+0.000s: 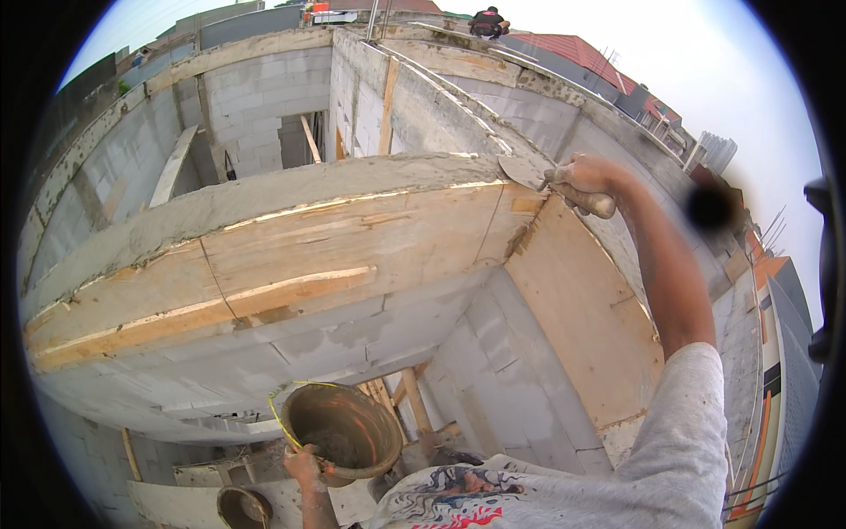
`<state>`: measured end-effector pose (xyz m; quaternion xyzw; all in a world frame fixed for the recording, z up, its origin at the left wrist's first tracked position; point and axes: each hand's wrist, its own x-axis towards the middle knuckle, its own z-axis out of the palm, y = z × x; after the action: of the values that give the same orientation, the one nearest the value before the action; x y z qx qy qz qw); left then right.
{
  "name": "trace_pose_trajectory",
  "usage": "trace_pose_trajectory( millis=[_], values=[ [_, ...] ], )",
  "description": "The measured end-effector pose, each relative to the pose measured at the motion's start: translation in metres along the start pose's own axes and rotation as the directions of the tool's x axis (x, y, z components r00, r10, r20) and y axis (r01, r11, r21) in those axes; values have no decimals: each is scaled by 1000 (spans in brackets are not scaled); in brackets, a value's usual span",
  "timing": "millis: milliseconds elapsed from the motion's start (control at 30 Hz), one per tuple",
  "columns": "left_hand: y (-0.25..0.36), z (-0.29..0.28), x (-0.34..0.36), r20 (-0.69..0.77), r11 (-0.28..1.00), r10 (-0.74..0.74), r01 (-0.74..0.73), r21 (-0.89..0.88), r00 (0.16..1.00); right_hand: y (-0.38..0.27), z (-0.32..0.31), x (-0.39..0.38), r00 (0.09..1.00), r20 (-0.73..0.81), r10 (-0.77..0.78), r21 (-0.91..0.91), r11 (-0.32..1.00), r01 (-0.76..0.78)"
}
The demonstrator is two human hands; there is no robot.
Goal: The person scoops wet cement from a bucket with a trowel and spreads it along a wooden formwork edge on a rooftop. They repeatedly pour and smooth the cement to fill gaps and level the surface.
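Note:
My right hand [586, 176] is closed round the wooden handle of a trowel [525, 171]. Its metal blade lies at the corner where the beam tops meet, at or just above the wet-looking grey mortar [291, 189] spread along the beam top. Low and nearer to me, my left hand [306, 467] grips the rim of a dark bucket [344, 428] with a yellow handle. Some grey mortar sits in the bottom of that bucket. Wooden formwork boards [326, 242] face the side of the beam below the mortar.
A second bucket [244, 509] stands lower down, beside planks [167, 502]. Another formwork panel [582, 309] runs down the right side. Block walls [264, 97] enclose deep drops on both sides of the beam. A person [488, 23] crouches on the far wall top.

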<state>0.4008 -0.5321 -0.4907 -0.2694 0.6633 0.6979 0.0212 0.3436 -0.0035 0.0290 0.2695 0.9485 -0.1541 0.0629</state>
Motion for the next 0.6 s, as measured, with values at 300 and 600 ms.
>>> trace_pose_trajectory(
  millis=[300, 600],
  values=[
    [11, 1, -13, 25, 997, -35, 33, 73, 999, -138, 53, -47, 917, 155, -368, -3, 928, 373],
    [-10, 14, 8, 70, 997, 70, -73, 40, 995, -33, 5, -24, 994, 48, -96, -226, 969, 105]
  ],
)
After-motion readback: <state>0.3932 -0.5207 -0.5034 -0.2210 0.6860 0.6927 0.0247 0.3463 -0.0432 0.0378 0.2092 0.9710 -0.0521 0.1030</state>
